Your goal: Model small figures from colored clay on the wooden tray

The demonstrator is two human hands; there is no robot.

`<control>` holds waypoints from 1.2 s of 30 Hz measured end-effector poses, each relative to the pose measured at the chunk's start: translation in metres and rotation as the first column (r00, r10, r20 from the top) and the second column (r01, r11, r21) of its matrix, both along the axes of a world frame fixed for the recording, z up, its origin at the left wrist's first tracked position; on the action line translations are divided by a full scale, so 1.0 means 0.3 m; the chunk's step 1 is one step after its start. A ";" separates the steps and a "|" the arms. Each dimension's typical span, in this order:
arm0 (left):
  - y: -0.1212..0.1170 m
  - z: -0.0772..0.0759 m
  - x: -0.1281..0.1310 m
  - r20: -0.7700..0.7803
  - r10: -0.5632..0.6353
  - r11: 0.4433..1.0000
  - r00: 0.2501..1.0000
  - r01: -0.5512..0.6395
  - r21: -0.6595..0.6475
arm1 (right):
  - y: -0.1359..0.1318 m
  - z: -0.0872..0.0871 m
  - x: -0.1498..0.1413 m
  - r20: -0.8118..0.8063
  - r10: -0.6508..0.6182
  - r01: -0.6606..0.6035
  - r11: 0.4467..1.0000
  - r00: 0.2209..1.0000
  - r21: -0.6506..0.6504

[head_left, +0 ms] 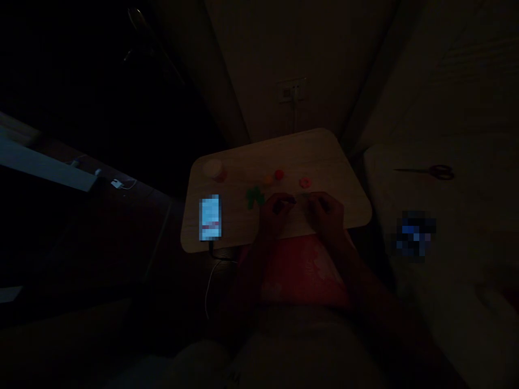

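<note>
In the dim light, my left hand is over the front part of a small wooden table, its fingers curled together. A small dark bit shows at its fingertips, too dim to name. Close by on the right, my right hand has its fingers pinched, and what they hold, if anything, is hidden in shadow. Just left of my left hand lie green pieces. Beyond the hands are a red ball-like piece, an orange piece and a pinkish-red ring-shaped piece.
A lit phone, its screen blurred, lies at the table's left with a cable attached. Behind it stands a small round container. Scissors rest on a pale surface at right. A wall socket holds a plug.
</note>
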State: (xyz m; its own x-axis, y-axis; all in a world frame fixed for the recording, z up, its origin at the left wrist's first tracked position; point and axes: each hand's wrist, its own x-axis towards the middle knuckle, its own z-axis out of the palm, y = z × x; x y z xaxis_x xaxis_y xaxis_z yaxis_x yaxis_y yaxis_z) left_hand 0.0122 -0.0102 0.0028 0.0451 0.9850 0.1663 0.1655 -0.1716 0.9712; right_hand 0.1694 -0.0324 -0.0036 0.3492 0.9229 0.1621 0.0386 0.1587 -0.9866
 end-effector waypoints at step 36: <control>0.001 0.001 -0.005 -0.020 -0.009 1.000 1.000 0.009 0.018 | 0.011 0.005 0.024 0.153 0.115 -0.136 0.981 0.982 0.137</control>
State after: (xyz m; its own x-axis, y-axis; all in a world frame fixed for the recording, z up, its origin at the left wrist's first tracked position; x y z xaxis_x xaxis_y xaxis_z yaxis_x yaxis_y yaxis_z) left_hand 0.0108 -0.0098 0.0031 0.0577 0.9814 0.1832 0.1835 -0.1908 0.9643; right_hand 0.1765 -0.0292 -0.0020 0.1951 0.9205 0.3384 0.1484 0.3134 -0.9380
